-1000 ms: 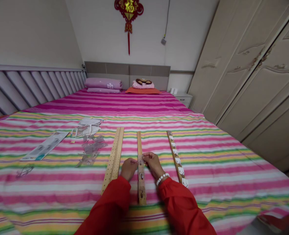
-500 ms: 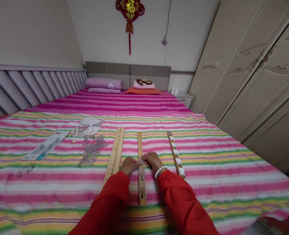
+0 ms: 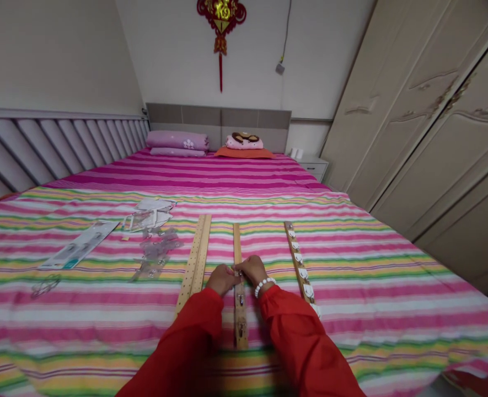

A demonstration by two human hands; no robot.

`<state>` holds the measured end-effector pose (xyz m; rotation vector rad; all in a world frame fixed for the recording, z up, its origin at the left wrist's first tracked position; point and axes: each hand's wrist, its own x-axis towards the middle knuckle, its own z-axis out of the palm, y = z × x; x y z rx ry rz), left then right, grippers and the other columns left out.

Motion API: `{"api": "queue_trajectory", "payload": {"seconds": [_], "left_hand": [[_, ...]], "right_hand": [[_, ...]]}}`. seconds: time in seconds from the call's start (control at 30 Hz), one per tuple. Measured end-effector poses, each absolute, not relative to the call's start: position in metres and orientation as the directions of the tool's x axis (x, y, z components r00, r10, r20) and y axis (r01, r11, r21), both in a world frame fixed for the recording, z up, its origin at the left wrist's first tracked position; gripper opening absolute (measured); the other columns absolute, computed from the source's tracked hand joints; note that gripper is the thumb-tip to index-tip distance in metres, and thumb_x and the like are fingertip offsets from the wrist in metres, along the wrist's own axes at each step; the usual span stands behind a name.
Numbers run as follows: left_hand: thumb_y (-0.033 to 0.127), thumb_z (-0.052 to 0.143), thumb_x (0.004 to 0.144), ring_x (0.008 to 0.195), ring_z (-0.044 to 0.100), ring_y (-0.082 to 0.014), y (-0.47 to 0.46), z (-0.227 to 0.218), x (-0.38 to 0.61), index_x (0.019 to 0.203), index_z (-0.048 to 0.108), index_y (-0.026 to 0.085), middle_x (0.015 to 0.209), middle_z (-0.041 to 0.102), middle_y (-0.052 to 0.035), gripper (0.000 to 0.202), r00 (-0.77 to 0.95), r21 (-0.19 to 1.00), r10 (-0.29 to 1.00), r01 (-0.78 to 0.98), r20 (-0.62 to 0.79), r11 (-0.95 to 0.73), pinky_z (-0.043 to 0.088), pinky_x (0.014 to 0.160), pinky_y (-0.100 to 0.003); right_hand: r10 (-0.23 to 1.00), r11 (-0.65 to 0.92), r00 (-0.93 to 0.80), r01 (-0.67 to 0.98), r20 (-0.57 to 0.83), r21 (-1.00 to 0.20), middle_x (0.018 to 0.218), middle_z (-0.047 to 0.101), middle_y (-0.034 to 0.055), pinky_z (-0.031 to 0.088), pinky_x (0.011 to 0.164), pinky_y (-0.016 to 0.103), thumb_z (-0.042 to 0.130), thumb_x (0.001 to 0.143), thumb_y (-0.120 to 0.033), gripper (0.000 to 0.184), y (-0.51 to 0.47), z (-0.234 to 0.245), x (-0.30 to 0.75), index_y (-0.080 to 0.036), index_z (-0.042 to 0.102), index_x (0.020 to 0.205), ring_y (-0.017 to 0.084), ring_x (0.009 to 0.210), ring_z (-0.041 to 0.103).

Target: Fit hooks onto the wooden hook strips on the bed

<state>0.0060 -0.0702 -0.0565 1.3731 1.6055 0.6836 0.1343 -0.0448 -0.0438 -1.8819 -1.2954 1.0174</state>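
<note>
Both hands, left (image 3: 221, 279) and right (image 3: 251, 269), had fingertips pinched on a tiny hook (image 3: 237, 272) over the middle strip (image 3: 239, 286) on the bed (image 3: 371, 264); I'd say seat it squarely, pressing straight down.

I counted three long pale wooden strips (image 3: 237, 242) on the striped bedspread (image 3: 371, 264), two pink pillows (image 3: 177, 140), and two hands (image 3: 221, 278).

3 strips lie on the bed (image 3: 351, 259) before me: perforated strip (image 3: 194, 264) left, middle strip (image 3: 239, 298) under my left hand (image 3: 222, 279) and right hand (image 3: 250, 270), hook strip (image 3: 299, 264) right. clear packets (image 3: 155, 253) further left, pillows (image 3: 177, 142) behind.
</note>
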Motion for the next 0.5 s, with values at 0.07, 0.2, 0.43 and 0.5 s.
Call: {"api": "queue_trajectory", "payload": {"seconds": [0.07,0.2,0.43,0.5], "left_hand": [[0.019,0.072,0.056,0.042,0.040,-0.0074,-0.070,-0.058,0.005,0.055,0.045,0.019,0.042,0.043,0.0088,0.027,0.015,0.845,0.972,0.497,-0.237,0.198,0.029,0.044,-0.021],[0.019,0.071,0.057,0.041,0.040,-0.0074,-0.071,-0.055,0.006,0.051,0.044,0.019,0.040,0.041,0.0087,0.027,0.041,0.853,0.967,0.481,-0.253,0.203,0.030,0.044,-0.021],[0.008,0.066,0.056,0.042,0.045,-0.0083,-0.078,-0.036,0.008,0.052,0.044,0.019,0.043,0.047,0.0076,0.024,0.009,0.889,0.937,0.321,-0.349,0.328,0.039,0.046,-0.021],[0.008,0.064,0.056,0.042,0.047,-0.0086,-0.080,-0.032,0.008,0.053,0.045,0.019,0.045,0.048,0.0073,0.023,0.009,0.891,0.935,0.307,-0.353,0.334,0.040,0.048,-0.021]], "right_hand": [[0.941,-0.332,0.226,0.467,-0.253,-0.819,0.043,0.059,0.0026,0.033,0.038,0.021,0.085,0.048,-0.025,0.030,-0.045,-0.045,0.135,-0.017,0.057,0.051,0.016,0.050,0.060],[0.933,-0.349,0.223,0.377,-0.282,-0.858,0.039,0.055,-0.0009,0.032,0.036,0.020,0.086,0.047,-0.026,0.033,-0.048,-0.043,0.136,-0.019,0.054,0.050,0.014,0.044,0.056],[0.891,-0.454,0.027,-0.001,-0.454,-0.891,0.032,0.050,-0.0029,0.021,0.028,0.017,0.079,0.056,-0.013,0.032,-0.056,-0.027,0.146,-0.018,0.051,0.042,0.007,0.030,0.043],[0.887,-0.461,-0.005,-0.048,-0.461,-0.886,0.033,0.053,-0.0019,0.022,0.028,0.016,0.073,0.058,-0.008,0.024,-0.058,-0.023,0.149,-0.016,0.055,0.046,0.007,0.030,0.044]]}}
